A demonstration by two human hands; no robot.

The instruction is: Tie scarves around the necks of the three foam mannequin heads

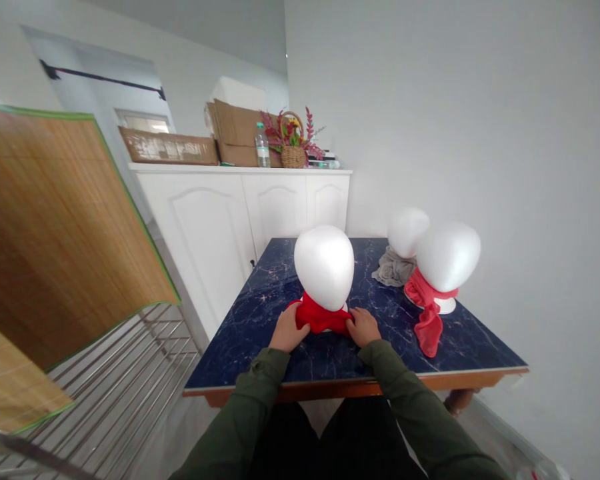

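Observation:
A white mannequin head [325,267] stands upright near the middle of the table, with a red scarf [321,316] around its neck. At the scarf's left side, my left hand [287,329] grips the fabric, thumb in front. My right hand [364,326] pinches the scarf's right end. Both hands rest low, close to the tabletop, on either side of the neck. Some fingers are hidden behind the cloth.
The dark blue marbled table [260,313] carries two more heads on the right: one with a coral scarf [425,293], one with a grey scarf [396,268]. Behind stands a white cabinet [205,220] with cardboard boxes, a bottle [263,145] and a flower basket [293,157]. A metal rack [145,347] is at left.

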